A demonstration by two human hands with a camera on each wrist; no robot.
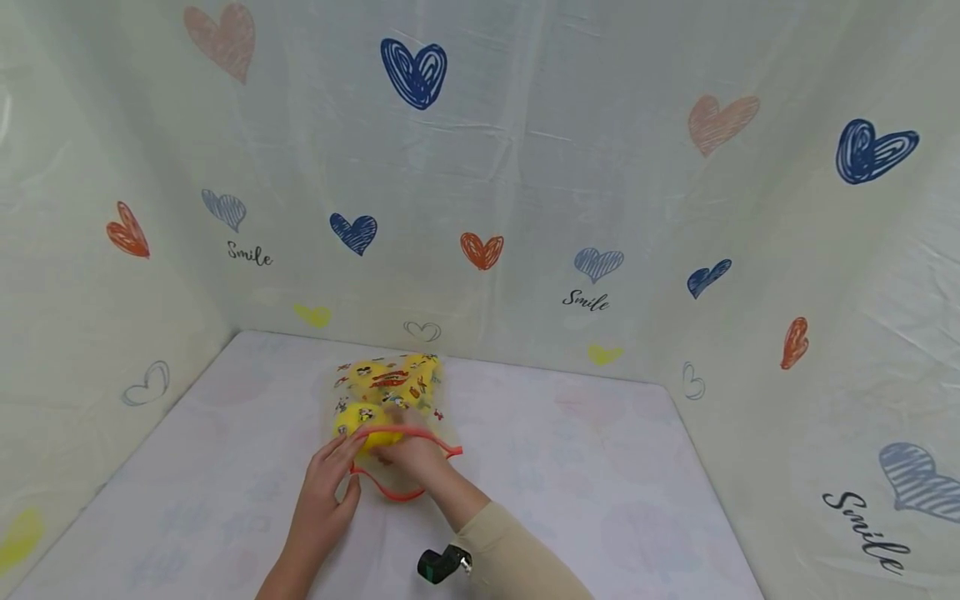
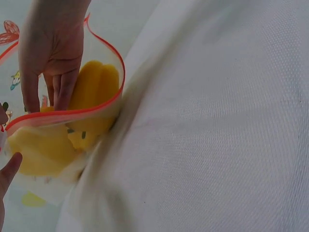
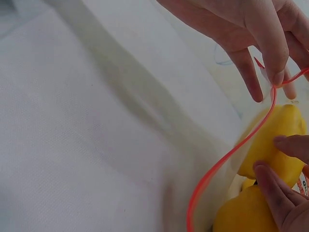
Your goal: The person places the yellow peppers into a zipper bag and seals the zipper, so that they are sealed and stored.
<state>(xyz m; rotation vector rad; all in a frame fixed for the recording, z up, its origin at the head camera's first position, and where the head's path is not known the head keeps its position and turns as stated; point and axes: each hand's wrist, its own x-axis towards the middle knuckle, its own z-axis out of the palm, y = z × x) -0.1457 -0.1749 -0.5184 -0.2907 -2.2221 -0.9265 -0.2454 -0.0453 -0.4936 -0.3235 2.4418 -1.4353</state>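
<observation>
A clear zip bag (image 1: 442, 421) with cartoon prints and a red rim lies on the white table, its mouth towards me. Yellow lobed things inside it look like bell peppers (image 3: 285, 121). My left hand (image 1: 330, 479) is at the left of the mouth; in the right wrist view its fingers pinch the red rim (image 3: 227, 157). Through the opening reaches my right hand (image 1: 412, 450). In the right wrist view its thumb and a finger touch a pepper, while the left wrist view shows its fingers pointing down among the peppers (image 2: 96, 84), tips partly hidden.
White cloth covers the table (image 1: 585, 467). Pale curtains (image 1: 525, 167) with printed hearts enclose its back and sides. A small black device (image 1: 438, 565) sits by the right sleeve (image 1: 517, 554).
</observation>
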